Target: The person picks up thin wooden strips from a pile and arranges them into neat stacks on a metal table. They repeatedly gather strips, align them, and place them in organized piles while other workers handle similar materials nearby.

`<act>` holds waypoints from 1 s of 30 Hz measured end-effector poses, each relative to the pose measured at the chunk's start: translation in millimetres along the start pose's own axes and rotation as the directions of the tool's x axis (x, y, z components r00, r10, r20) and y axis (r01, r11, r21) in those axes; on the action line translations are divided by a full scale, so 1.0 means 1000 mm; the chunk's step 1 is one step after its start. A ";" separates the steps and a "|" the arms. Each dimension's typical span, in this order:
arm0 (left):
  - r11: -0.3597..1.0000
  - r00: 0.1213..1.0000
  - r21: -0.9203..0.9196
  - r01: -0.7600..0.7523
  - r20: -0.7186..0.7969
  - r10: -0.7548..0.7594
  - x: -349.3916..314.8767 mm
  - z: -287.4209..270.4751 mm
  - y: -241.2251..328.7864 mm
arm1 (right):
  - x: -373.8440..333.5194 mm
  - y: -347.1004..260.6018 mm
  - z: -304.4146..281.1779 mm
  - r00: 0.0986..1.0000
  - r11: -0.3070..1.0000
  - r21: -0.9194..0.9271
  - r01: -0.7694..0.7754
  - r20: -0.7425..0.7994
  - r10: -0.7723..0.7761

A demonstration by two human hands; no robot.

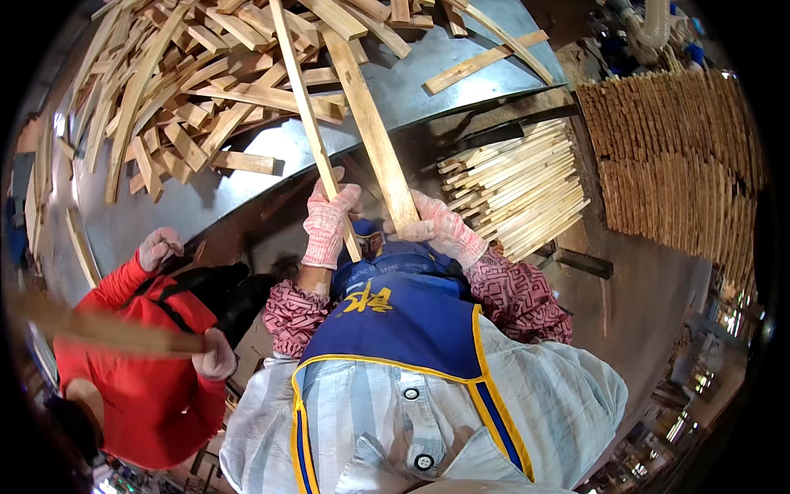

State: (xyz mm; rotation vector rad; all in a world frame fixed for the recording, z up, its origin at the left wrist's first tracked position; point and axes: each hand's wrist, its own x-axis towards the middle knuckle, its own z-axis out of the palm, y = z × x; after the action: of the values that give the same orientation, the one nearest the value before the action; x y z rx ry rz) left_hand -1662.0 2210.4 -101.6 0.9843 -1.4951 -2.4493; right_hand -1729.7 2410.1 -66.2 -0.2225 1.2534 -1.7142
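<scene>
In front of my blue apron, each gloved hand holds one end of a long wooden piece. My left hand [331, 210] is closed round a narrow wooden strip [303, 95], which slants up and away over the metal table. A wider wooden board [368, 123] is gripped at its near end by my right hand [436, 226], thumb on its face. Both pieces reach toward the pile of loose wood [222, 74], and their far ends lie over or beside it. The fingers wrapped behind the wood are partly hidden.
The metal table [247, 185] curves across the front. Right of my hands lies a stack of pale strips [518, 189]; farther right stand tall rows of stacked brown wood [675, 156]. At my left, a co-worker in red [164, 387] holds a blurred board [107, 329].
</scene>
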 end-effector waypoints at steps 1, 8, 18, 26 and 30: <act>0.999 1.000 0.033 0.006 -0.029 -0.005 -0.002 0.003 -0.001 | 0.002 -0.003 -0.004 0.999 0.990 0.135 -0.041 0.038 0.036; 0.987 0.990 0.157 0.031 -0.142 -0.008 -0.024 0.052 -0.006 | 0.021 -0.013 -0.055 0.941 0.869 0.380 -0.318 0.017 0.337; 0.912 0.998 0.409 0.047 -0.057 -0.026 -0.076 0.108 -0.060 | -0.116 0.009 -0.145 0.887 0.951 -0.170 -0.259 -0.432 0.164; 0.663 0.992 0.738 -0.125 0.068 0.111 -0.118 0.133 -0.090 | -0.145 0.066 -0.164 0.624 0.970 -0.173 0.172 -0.743 -0.243; 0.581 0.969 0.776 -0.245 0.212 0.125 -0.166 0.140 -0.109 | -0.201 0.102 -0.166 0.520 0.935 -0.338 0.103 -0.783 -0.341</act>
State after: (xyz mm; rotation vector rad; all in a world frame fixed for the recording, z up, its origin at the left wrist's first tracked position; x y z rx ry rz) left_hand -1586.7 2439.5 -71.1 0.6658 -2.6954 -1.6564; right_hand -1669.7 2670.5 -149.9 0.3822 2.2498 -1.9469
